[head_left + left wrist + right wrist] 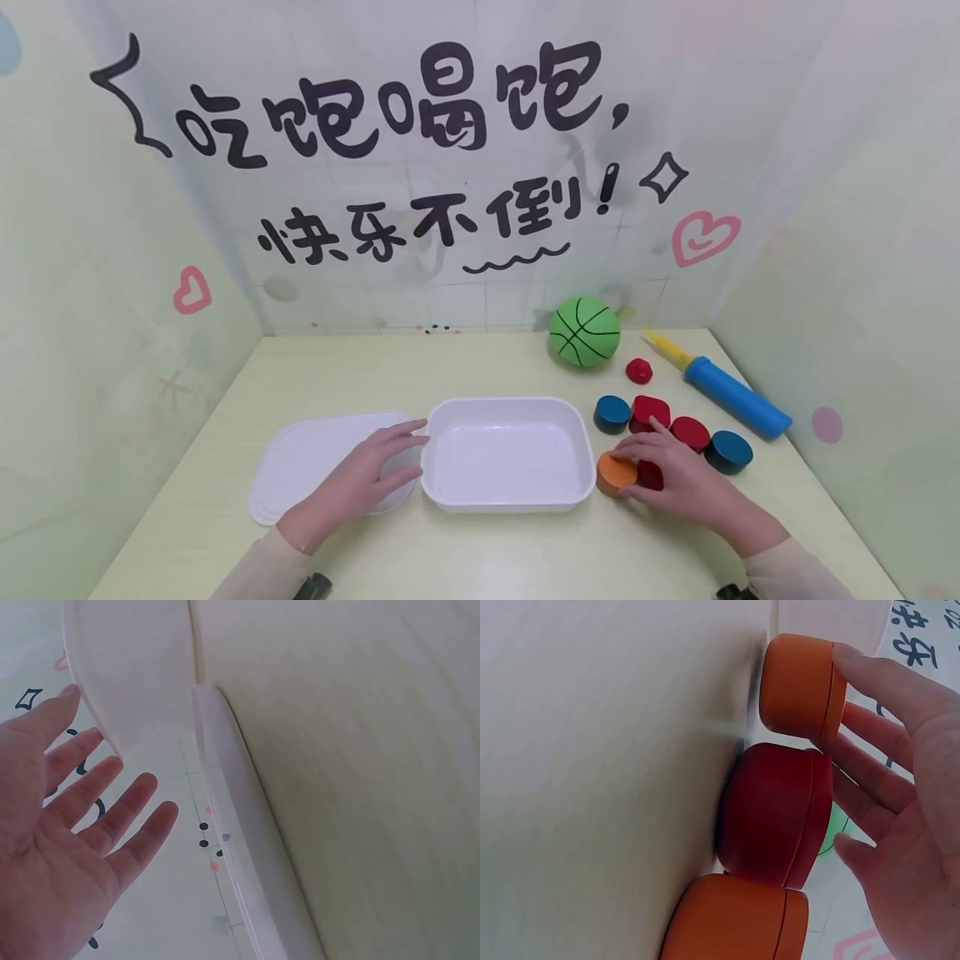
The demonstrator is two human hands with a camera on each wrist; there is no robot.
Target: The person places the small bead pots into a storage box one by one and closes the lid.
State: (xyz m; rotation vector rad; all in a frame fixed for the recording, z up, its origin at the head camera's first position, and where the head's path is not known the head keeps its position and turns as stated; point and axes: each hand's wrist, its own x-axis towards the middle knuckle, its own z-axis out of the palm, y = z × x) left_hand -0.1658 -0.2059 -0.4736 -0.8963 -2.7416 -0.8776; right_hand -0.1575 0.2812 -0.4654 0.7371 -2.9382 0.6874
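My right hand [675, 479] pinches a small orange lidded tin [617, 473] at its lid, thumb on one side and fingers on the other. The tin stands on the table beside the right wall of a white rectangular box [510, 506]. A dark red tin [776, 814] and a second orange tin [731, 919] stand in a row with it; in the head view the hand hides the second orange one. At the box's left rim, my left hand [367, 471] is spread with nothing in it, above a flat white lid [300, 467]; rim contact is unclear.
Behind the right hand stand a blue tin [612, 414], a red squarish tin [649, 412], a red tin [690, 433] and another blue tin [729, 452]. Farther back are a green ball [585, 332], a small red object [639, 371] and a blue-and-yellow hand pump [735, 396].
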